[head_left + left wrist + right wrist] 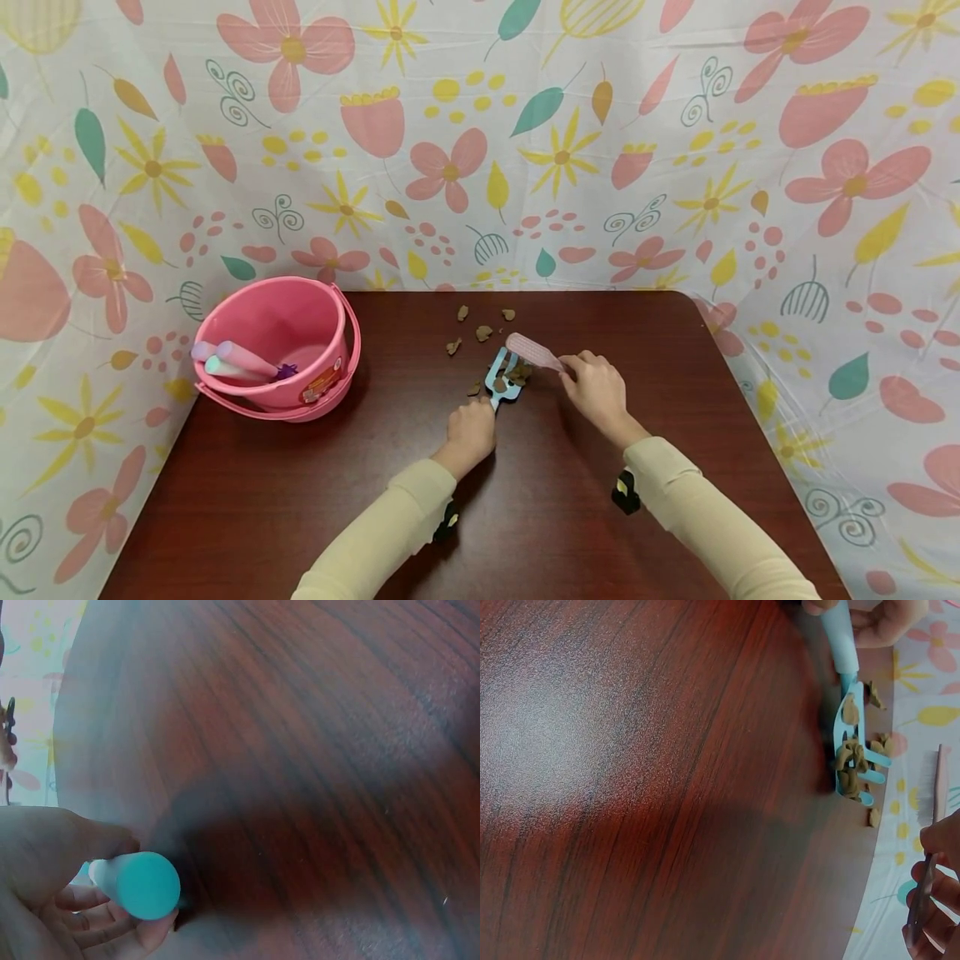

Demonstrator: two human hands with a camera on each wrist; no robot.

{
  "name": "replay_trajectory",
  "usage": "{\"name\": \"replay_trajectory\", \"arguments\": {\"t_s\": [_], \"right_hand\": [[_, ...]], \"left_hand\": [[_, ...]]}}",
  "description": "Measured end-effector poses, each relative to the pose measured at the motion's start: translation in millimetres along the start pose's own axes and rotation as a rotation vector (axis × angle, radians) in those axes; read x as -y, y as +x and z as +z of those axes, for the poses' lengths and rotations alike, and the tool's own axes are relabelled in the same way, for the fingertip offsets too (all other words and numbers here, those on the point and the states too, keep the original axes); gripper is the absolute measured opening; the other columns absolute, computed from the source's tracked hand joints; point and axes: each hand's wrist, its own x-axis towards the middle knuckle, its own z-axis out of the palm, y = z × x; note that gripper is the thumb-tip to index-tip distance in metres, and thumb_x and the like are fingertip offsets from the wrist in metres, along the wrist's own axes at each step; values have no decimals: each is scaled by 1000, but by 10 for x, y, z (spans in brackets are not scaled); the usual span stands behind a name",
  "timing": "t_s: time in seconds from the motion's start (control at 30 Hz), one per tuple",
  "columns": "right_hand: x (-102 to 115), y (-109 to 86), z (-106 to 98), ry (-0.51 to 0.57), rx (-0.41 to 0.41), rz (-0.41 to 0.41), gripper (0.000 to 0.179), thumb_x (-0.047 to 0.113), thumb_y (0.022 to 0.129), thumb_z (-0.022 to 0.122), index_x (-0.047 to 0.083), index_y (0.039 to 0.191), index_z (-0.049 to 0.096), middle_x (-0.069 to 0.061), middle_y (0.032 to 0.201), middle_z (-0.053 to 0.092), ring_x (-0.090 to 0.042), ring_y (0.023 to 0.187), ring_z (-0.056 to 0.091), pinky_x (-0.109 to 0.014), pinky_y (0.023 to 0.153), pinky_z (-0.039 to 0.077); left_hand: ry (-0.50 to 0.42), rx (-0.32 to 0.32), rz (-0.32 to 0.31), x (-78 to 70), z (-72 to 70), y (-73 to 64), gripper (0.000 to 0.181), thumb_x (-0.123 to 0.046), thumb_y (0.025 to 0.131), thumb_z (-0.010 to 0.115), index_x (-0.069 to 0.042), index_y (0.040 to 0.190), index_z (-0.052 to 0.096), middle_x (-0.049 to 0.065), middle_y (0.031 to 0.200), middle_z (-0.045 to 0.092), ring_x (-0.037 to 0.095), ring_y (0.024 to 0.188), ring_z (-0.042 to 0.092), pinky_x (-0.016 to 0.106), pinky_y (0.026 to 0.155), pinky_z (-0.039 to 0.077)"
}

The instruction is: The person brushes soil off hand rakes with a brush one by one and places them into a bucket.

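Note:
My left hand (471, 429) grips the handle of a light blue toy fork (860, 720), whose tines lie low over the dark table. Brown clumps (849, 778) rest on the fork head. In the left wrist view the round teal handle end (148, 886) pokes out of the curled fingers. My right hand (596, 387) holds a pink brush (531, 348) by its handle, the brush head raised just above the fork. Pale bristles (925, 801) show along one side of it in the right wrist view. Several more brown pieces (483, 333) lie scattered beyond the fork.
A pink bucket (330, 383) with its handle hanging down stands at the table's back left. Pink, purple and mint tool handles (247, 360) lean inside it. Flower-patterned cloth (450, 208) surrounds the back and sides of the brown table (300, 483).

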Motion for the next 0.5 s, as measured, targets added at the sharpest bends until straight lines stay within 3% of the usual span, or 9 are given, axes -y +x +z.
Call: {"name": "replay_trajectory", "arguments": {"t_s": [0.3,0.5], "right_hand": [[-1,-4,7,4,5,14,24,17,76,72,11,100,71,-10,86,65,-30,72,60,-41,56,48],[1,-10,14,8,5,9,24,17,77,72,10,100,71,-10,86,65,-30,70,60,-41,55,48]], "left_hand": [[34,57,-31,88,-74,51,28,-24,80,67,-4,99,59,9,81,55,24,61,60,32,45,46],[55,31,-21,146,-137,42,35,-26,77,70,-4,102,59,9,82,56,25,64,61,33,49,49]]}}
